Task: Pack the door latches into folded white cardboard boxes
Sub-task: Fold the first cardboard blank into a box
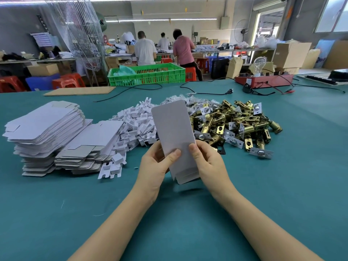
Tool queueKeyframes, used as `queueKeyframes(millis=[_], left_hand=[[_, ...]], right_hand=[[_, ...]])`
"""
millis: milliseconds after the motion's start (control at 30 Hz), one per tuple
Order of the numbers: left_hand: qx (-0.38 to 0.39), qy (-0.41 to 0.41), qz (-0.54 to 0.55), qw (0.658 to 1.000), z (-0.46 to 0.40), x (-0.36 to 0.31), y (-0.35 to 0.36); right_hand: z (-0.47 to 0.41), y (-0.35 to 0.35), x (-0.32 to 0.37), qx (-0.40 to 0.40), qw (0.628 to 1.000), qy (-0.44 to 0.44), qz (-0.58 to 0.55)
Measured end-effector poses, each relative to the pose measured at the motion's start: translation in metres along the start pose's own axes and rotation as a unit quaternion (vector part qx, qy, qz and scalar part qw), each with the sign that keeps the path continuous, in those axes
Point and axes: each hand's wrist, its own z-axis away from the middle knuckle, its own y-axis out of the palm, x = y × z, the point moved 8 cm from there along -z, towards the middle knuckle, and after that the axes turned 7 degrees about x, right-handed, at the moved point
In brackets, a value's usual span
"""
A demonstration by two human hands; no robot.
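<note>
Both hands pinch one flat white box blank (174, 132), held upright above the green-covered table (188, 232), top flap tipped slightly twd 11 o'clock. Left hand (157, 166) has its thumb on the front face w/ fingers behind; right hand (210, 162) clamps the right edge, thumb on front. Bottom flaps hang just clear of the tabletop.

Blank isn't opened into a sleeve yet, judging by how flat it sits. No latch is in either hand.

Door latches (241, 125) lie in a brass-colored heap at abt 1 o'clock from the hands, on the table, just behind and right of the blank. Small white card inserts (137, 123) are piled at 11 o'clock; stacks of flat blanks (50, 132) sit further out at 10 o'clock.

Risks from here:
- Squeezing w/ thumbs mid-panel could crease the face instead of popping the score lines, leaving a crooked box.
- Grip is low on a tall blank, so the top may flop or twist while it's being opened.
- If the bottom flaps aren't tucked fully, a heavy metal latch could prob drop straight through.
- Reaching into the tangled latch pile one-handed may drag extra pieces out or snag a faceplate.
- Skipping the insert could leave the latch loose inside.
</note>
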Motion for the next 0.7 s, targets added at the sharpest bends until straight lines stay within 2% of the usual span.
queueKeyframes(millis=[300,433,567,700], left_hand=[[-0.041,0.003,0.016,0.999,0.001,-0.018,-0.005],[-0.026,0.028,-0.017,0.999,0.002,-0.026,-0.001],[0.012,0.094,-0.114,0.989,0.006,-0.035,0.013],[0.011,0.100,-0.104,0.989,0.007,-0.034,0.014]], right_hand=[[-0.001,0.003,0.006,0.027,0.998,0.008,-0.054],[-0.002,0.001,0.010,0.027,0.996,0.006,-0.083],[-0.006,-0.005,0.027,0.030,0.989,-0.033,-0.144],[-0.004,-0.005,0.031,0.032,0.986,-0.039,-0.156]])
